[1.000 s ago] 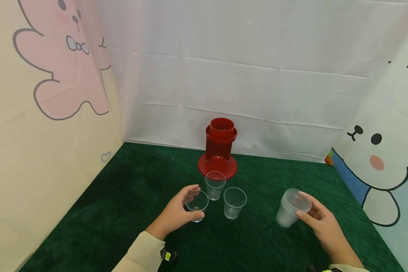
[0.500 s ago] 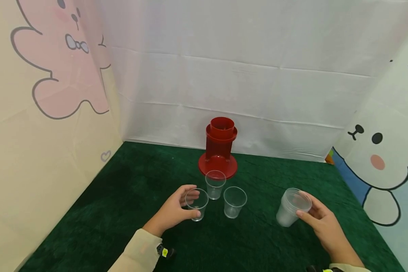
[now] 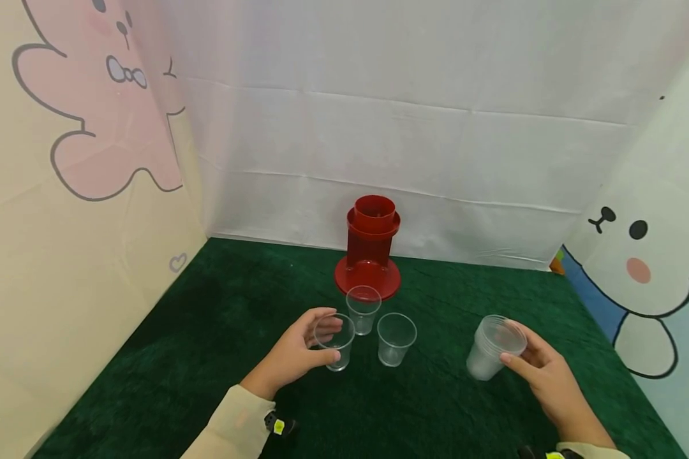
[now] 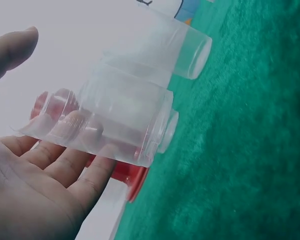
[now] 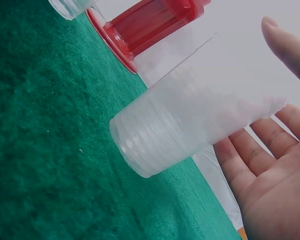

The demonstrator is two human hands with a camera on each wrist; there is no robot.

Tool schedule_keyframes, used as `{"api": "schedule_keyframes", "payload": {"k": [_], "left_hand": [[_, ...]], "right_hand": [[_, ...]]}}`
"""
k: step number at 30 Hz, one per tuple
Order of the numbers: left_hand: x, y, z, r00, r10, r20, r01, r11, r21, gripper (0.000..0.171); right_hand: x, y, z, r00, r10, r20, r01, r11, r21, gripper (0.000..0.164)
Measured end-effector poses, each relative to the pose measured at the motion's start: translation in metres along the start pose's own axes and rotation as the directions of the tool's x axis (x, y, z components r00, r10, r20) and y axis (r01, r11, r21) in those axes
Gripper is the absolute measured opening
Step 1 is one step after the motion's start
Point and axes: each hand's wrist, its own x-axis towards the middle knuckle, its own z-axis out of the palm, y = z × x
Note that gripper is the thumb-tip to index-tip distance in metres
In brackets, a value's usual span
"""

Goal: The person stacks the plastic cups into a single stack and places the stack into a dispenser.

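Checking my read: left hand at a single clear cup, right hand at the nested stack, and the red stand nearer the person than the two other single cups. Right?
Not quite: the head view shows the red stand beyond the two other single cups, farther from the person. The rest of your statement stands.
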Motion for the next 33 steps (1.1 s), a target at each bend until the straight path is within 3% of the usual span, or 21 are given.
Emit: {"api": "schedule_keyframes", "payload": {"k": [33], "left_hand": [[0.003,0.024,0.015,0.996,0.011,0.090,-0.012,1.000,0.006,0.072]], "right_hand": [[0.001,0.000,0.000,1.000,-0.007,0.000,0.007,1.000,-0.002,0.068]]}}
